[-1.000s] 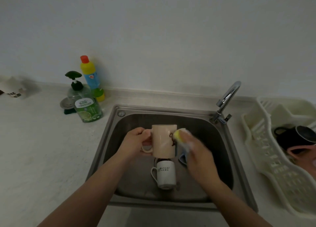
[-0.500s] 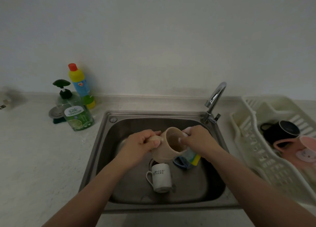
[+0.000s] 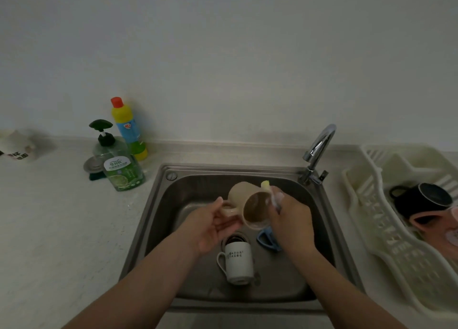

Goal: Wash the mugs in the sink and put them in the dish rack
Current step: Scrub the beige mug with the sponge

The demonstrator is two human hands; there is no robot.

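My left hand holds a beige mug by its handle over the steel sink, the mug tipped so its mouth faces me. My right hand grips a yellow sponge against the mug's rim on the right side. A white mug with dark lettering lies on the sink floor below. Part of a blue mug shows under my right wrist. In the cream dish rack at the right lie a black mug and a pink mug.
A chrome tap stands at the sink's back right corner. A green soap pump bottle and a yellow bottle with a red cap stand on the counter at the left, with a sink strainer beside them.
The beige mug has been tipped from upright until its mouth faces me. My right hand with the sponge moved from the mug's side to its rim.
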